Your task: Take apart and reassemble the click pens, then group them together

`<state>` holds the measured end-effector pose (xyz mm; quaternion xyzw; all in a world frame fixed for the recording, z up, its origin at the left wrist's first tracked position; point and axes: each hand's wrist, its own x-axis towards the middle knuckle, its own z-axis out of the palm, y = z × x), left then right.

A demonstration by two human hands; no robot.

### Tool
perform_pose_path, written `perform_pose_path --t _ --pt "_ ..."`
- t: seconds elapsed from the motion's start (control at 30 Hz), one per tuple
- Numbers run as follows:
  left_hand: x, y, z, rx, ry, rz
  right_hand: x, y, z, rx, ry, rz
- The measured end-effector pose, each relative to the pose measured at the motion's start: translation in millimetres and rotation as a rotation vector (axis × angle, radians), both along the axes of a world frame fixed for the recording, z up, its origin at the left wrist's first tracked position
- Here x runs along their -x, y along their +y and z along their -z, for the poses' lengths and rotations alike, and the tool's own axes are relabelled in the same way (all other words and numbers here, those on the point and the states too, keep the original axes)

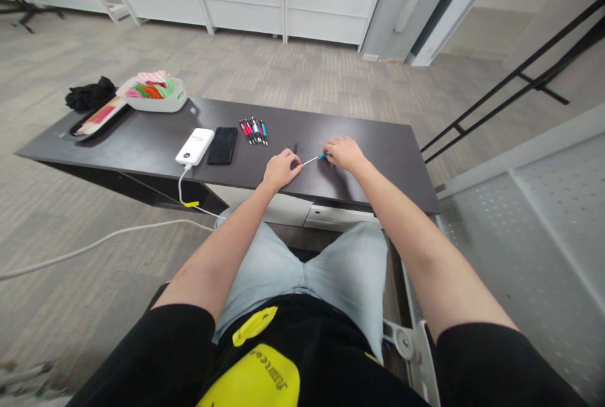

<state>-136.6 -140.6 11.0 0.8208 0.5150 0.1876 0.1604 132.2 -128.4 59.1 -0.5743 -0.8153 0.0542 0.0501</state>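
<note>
Low over the dark tabletop, my left hand (282, 169) pinches the near end of a thin white pen refill (310, 160). The refill's other end meets a teal pen barrel (322, 155), which the closed fingers of my right hand (344, 153) grip. How far the refill sits inside the barrel is too small to tell. Just beyond my left fingertips lies a small black pen part (295, 148). Left of my hands, several pens (254, 131) with red, white and teal barrels lie side by side in a row.
The narrow dark table (378, 142) holds a black phone (222, 145) and a white power bank (195, 146) with a white cable (180, 188). Farther left are a white basket (163, 103) of colourful items, a black tray (101, 126) and black cloth (91, 93). A metal frame (515, 79) stands right.
</note>
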Motion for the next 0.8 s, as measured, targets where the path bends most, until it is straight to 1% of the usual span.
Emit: perform_pose_path --t 0.07,0.2,0.33,0.4,0.53,0.67,0.8 --pt "-0.4 2.3 2.0 -0.002 -0.003 0.007 -10.3 -10.8 5.5 -0.030 0.035 0.046" --pt "-1.0 5.1 5.9 -0.004 -0.013 0.027 -26.9 -41.8 24.6 -0.132 0.074 0.211" --pt "-0.6 6.9 8.7 -0.018 -0.047 0.050 -32.5 -70.8 44.8 -0.192 0.215 0.381" --pt "-0.2 8.9 9.7 0.006 -0.078 0.064 -32.0 -79.4 51.4 -0.200 0.256 0.424" --pt "-0.5 13.7 11.3 0.058 -0.144 0.054 -29.7 -84.4 57.7 -0.189 0.297 0.391" --pt "-1.5 14.6 13.7 0.061 -0.191 0.063 -30.4 -82.6 61.6 -0.188 0.355 0.337" --pt "0.3 13.8 17.2 0.085 -0.255 0.018 -33.0 -81.7 65.2 -0.191 0.364 0.310"
